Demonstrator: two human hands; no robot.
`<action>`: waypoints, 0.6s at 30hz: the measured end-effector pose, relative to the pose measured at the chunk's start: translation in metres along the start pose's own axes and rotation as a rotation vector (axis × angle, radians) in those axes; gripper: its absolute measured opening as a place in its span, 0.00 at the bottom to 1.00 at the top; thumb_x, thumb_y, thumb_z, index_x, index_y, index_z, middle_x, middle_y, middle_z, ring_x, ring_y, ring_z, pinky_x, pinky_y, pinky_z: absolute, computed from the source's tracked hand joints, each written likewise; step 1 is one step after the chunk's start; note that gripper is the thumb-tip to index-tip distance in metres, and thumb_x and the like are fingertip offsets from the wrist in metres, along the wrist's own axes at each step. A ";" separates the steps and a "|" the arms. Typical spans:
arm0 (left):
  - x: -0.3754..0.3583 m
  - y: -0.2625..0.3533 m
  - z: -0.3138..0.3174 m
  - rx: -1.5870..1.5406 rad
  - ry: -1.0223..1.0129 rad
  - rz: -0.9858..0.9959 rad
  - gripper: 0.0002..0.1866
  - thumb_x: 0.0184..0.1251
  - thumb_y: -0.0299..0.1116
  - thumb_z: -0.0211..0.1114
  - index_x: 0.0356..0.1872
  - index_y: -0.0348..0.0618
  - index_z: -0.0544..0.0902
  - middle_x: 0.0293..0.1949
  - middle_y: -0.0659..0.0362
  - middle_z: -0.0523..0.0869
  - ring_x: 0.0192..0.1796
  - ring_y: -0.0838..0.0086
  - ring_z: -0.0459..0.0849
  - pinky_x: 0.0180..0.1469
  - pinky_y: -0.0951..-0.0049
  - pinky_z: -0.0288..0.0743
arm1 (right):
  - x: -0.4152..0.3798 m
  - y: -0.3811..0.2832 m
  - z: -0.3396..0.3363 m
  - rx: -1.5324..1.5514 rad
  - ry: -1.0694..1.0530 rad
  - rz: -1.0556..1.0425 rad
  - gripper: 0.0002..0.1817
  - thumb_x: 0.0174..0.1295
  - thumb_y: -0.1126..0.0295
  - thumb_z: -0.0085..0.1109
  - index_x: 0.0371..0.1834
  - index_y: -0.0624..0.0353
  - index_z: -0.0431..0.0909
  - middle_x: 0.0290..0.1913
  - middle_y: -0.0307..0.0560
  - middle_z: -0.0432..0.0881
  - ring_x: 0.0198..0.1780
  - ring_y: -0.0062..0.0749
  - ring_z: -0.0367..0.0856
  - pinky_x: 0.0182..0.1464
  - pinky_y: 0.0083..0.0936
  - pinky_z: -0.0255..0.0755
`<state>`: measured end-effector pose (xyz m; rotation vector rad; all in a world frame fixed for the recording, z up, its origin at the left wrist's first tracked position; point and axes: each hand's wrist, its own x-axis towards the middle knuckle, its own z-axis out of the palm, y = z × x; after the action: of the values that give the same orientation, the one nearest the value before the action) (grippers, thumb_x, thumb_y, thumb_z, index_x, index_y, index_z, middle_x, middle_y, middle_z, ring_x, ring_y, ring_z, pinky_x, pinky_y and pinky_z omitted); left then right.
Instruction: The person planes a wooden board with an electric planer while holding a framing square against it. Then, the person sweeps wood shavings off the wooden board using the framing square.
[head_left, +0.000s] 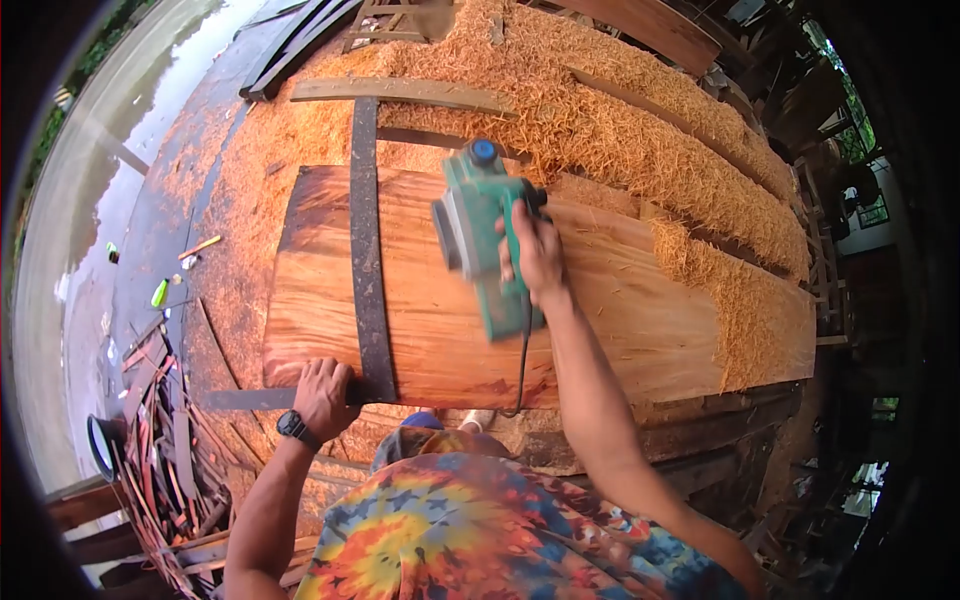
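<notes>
My right hand [535, 255] is wrapped round the rear handle of a green electric planer [485, 230], which has a blue knob on top and is slightly blurred. Its cord hangs down over the near edge of a wide wooden slab [450, 350] with reddish-brown grain. My left hand [323, 392], with a watch on the wrist, is closed at the slab's near edge on a dark carpenter's square [368, 240]. The square's long blade lies across the slab's left part, and its other arm points left. My left fingertips are partly hidden.
Curly wood shavings [620, 130] cover the far side and part of the slab's right end. A loose wooden strip [400, 93] lies beyond the slab. Scrap wood [165, 430] is piled at the lower left, near a small green object [160, 292]. Dark beams [300, 45] lie at the upper left.
</notes>
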<state>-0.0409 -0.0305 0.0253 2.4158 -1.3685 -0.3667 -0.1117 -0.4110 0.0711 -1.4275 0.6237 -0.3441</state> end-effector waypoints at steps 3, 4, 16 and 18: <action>0.000 -0.006 0.006 -0.008 -0.048 -0.013 0.20 0.44 0.33 0.78 0.39 0.43 0.79 0.40 0.50 0.78 0.48 0.51 0.77 0.53 0.54 0.72 | 0.035 -0.008 0.007 0.068 -0.009 -0.042 0.30 0.72 0.39 0.55 0.46 0.61 0.75 0.21 0.40 0.75 0.16 0.22 0.71 0.19 0.22 0.67; 0.003 -0.005 0.001 -0.015 -0.060 -0.016 0.20 0.44 0.33 0.79 0.39 0.43 0.80 0.40 0.50 0.78 0.48 0.51 0.77 0.53 0.54 0.73 | 0.036 -0.009 0.007 0.087 -0.013 -0.041 0.30 0.72 0.40 0.56 0.48 0.61 0.75 0.22 0.40 0.75 0.16 0.22 0.71 0.19 0.22 0.68; 0.014 0.000 -0.009 -0.242 -0.280 -0.076 0.24 0.41 0.35 0.80 0.41 0.39 0.82 0.38 0.45 0.85 0.43 0.46 0.84 0.45 0.52 0.79 | -0.123 -0.025 -0.056 0.353 -0.087 0.356 0.25 0.74 0.48 0.58 0.56 0.61 0.72 0.32 0.44 0.79 0.27 0.26 0.78 0.30 0.24 0.75; 0.021 -0.004 -0.007 -0.384 -0.371 -0.101 0.28 0.47 0.43 0.82 0.45 0.37 0.81 0.36 0.45 0.88 0.40 0.54 0.88 0.42 0.59 0.81 | -0.143 -0.020 -0.058 0.317 -0.043 0.354 0.23 0.73 0.48 0.59 0.52 0.60 0.74 0.30 0.41 0.79 0.25 0.22 0.77 0.27 0.21 0.74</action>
<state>-0.0244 -0.0456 0.0289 2.1652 -1.1773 -1.0452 -0.2566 -0.3783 0.1166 -0.9965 0.7373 -0.1236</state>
